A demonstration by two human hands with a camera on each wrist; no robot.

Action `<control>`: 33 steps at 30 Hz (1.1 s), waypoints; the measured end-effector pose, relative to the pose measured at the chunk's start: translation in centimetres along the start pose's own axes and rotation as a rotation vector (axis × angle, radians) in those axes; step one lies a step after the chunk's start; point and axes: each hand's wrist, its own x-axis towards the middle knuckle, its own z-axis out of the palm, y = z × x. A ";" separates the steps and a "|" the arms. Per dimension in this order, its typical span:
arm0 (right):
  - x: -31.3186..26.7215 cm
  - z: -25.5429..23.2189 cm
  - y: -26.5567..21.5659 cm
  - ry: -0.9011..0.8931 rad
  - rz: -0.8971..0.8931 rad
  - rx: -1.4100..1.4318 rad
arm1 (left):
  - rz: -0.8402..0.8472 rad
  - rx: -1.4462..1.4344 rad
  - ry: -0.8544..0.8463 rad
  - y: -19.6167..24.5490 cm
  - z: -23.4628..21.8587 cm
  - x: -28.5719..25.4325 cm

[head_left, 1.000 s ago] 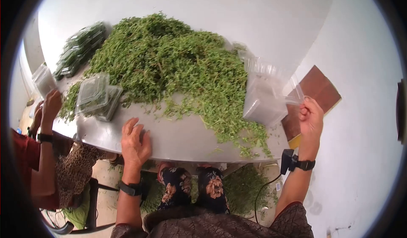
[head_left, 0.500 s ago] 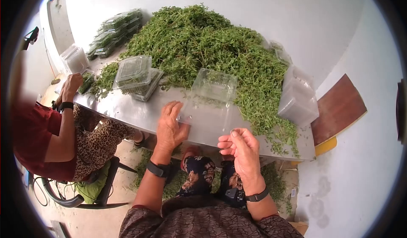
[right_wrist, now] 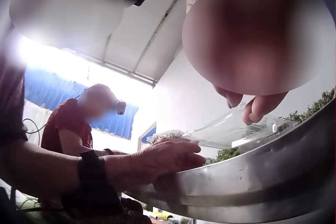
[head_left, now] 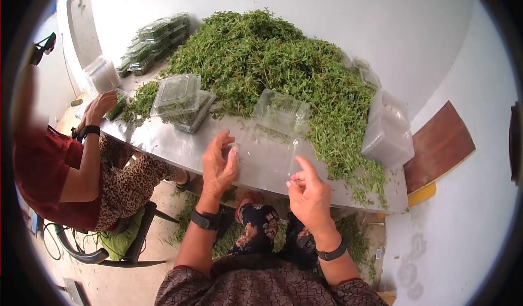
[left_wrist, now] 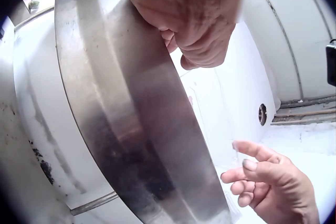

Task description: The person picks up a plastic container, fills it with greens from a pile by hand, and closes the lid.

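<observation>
A clear plastic clamshell box (head_left: 280, 111) lies unfolded near the table's front edge, one half toward the greens and the other between my hands. My left hand (head_left: 219, 169) is at the box's left side, thumb and fingers spread apart. At its front right corner is my right hand (head_left: 311, 200), index finger extended and the other fingers loosely bent. In the right wrist view, right-hand fingertips (right_wrist: 257, 111) overlap the clear plastic. A large heap of leafy green stems (head_left: 256, 55) spreads behind and beside the box.
Nested empty clamshell boxes (head_left: 388, 134) stand at the right, near a brown board (head_left: 442, 145). Closed boxes (head_left: 182, 96) are piled left of my hands, with filled packs (head_left: 155, 42) farther back. Another person (head_left: 65, 170) sits at the left, hands at the metal table (head_left: 147, 137).
My right hand has brought a clear box from the right-hand stack to the front middle. Since then its index finger has straightened. My left hand has stayed by the table's front edge.
</observation>
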 end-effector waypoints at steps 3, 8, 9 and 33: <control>1.1 0.3 0.0 0.001 -0.156 -0.193 | -0.030 -0.033 -0.013 0.3 -0.1 0.1; 1.9 1.5 1.0 0.002 -0.283 -0.314 | -0.075 -0.060 -0.027 0.8 -0.4 0.2; 2.1 1.6 0.6 0.007 -0.305 -0.323 | -0.084 -0.082 -0.012 0.7 -0.4 0.2; 4.7 5.9 -6.8 -0.107 -0.458 -0.069 | -0.084 -0.233 -0.038 -0.3 -0.5 -0.6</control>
